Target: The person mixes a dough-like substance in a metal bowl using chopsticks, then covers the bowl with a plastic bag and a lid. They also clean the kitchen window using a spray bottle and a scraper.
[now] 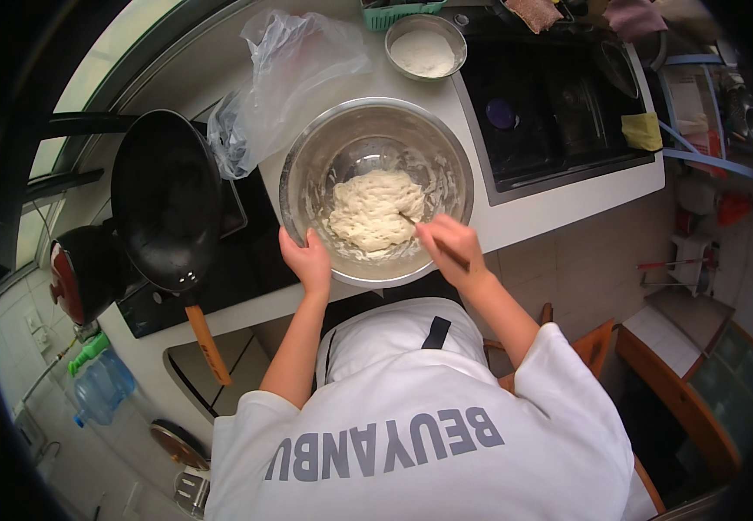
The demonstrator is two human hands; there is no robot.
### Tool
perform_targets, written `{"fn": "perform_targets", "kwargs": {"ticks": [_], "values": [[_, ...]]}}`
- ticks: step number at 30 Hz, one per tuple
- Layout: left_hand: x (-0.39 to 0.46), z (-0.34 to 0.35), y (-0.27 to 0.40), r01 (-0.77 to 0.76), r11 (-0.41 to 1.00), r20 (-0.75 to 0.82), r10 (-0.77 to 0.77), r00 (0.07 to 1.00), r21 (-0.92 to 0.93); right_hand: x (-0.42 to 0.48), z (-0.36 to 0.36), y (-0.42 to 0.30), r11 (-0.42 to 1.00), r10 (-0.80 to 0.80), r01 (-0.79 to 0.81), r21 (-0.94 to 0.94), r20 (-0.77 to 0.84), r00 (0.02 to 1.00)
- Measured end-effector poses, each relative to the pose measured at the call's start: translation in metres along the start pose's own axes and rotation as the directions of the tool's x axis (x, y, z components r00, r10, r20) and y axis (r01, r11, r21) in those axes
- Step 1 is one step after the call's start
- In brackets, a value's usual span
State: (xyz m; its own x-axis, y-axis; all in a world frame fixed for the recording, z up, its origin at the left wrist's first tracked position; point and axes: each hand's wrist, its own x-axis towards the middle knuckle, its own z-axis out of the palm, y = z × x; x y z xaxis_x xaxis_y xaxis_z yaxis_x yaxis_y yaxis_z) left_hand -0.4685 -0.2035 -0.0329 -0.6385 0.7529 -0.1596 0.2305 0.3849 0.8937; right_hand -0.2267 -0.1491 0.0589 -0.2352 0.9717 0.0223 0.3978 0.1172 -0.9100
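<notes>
A large stainless steel mixing bowl stands at the counter's front edge before me. In it lies a lump of wet, pale dough, with smears of flour and dough on the walls around it. My left hand grips the bowl's rim at the near left, thumb on the inside. Over the near right rim, my right hand is closed around a thin stick-like utensil, perhaps a chopstick. Its tip is sunk in the right side of the dough, so its full shape is hidden.
Left of the bowl, a black wok sits on the hob, its wooden handle jutting past the counter edge. A clear plastic bag lies behind. A smaller metal bowl of flour stands beside the black sink, which holds a purple item.
</notes>
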Motion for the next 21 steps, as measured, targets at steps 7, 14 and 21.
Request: {"fn": "perform_targets", "kwargs": {"ticks": [7,14,21], "values": [[-0.001,-0.004,0.004,0.028,1.000,-0.017,-0.028,0.999,-0.008,-0.001,0.001,-0.016,0.993,-0.103,0.103,-0.052,0.020,0.995],[-0.001,0.000,0.003,0.012,1.000,-0.114,-0.009,0.993,0.024,0.022,0.019,-0.034,0.978,-0.202,0.203,0.052,-0.021,0.979],[-0.003,0.000,-0.008,0.019,0.998,-0.116,-0.012,0.993,0.053,0.056,0.035,-0.048,0.959,-0.226,0.238,0.152,-0.091,0.970]]}}
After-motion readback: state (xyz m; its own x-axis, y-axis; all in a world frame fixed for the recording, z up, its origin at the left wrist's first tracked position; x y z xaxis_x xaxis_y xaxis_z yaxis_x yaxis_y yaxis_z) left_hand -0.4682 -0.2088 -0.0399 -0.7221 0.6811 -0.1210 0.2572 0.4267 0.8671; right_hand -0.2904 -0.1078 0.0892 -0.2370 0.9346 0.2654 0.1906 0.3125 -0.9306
